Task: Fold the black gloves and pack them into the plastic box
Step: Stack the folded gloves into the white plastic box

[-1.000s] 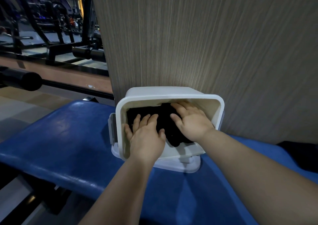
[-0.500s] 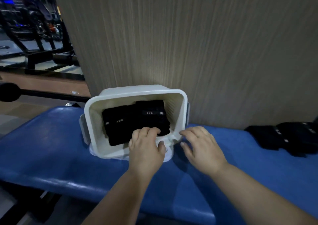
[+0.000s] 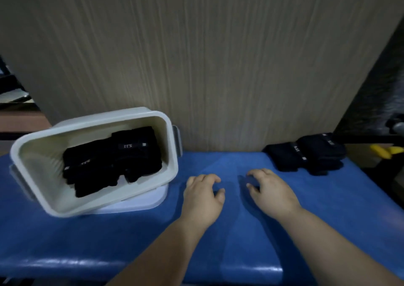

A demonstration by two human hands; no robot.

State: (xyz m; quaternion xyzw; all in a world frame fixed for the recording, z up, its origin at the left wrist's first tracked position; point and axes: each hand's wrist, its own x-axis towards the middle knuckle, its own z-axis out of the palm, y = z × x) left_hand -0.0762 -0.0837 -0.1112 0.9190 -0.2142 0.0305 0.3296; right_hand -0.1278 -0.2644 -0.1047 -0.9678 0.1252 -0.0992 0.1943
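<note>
A white plastic box (image 3: 41, 189) stands tilted on its lid (image 3: 150, 200) at the left of the blue padded bench (image 3: 218, 242), its opening facing me. Folded black gloves (image 3: 113, 156) lie inside it. More black gloves (image 3: 306, 154) lie loose on the bench at the far right, by the wall. My left hand (image 3: 203, 196) hovers over the bench just right of the box, fingers loosely curled and holding nothing. My right hand (image 3: 271, 189) is beside it, also empty, well short of the loose gloves.
A wood-grain wall panel (image 3: 196, 67) rises straight behind the bench. A yellow object (image 3: 384, 151) and dark metal gear sit past the bench's right end. The bench's front edge runs close below my forearms.
Both hands came out of the box, where they pressed on the gloves, and moved right over the bench. My view swung right, bringing the loose gloves into sight.
</note>
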